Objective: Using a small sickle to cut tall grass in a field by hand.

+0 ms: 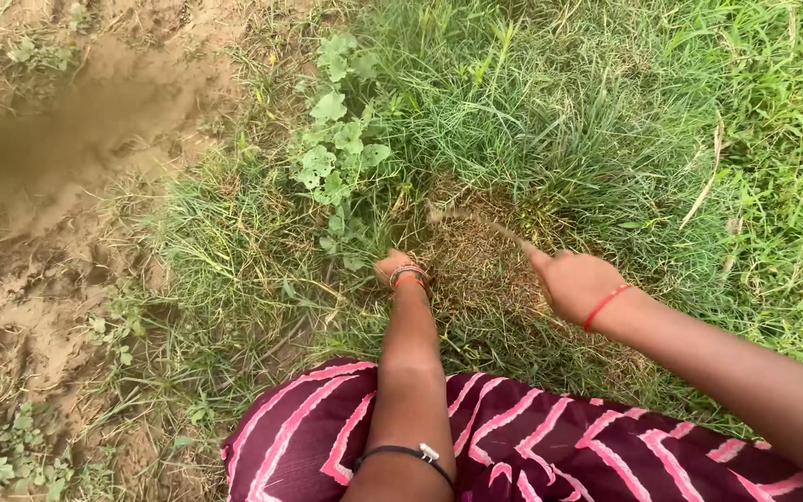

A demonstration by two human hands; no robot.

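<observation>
maroon striped cloth (532, 446) lay nearest, over the knees. at 12 o'clock from it the left hand (400, 268) was sunk among grass (550, 121) stems, fingers hidden, so whether it gripped could not be told. at 2 o'clock the right hand (573, 284) was closed round a thin blurred tool (476, 221), seemingly a sickle, over a cropped patch (480, 265). cutting well called for gathering stems tight and slicing low, away from the left fingers. the blade's shape stayed unclear.
</observation>
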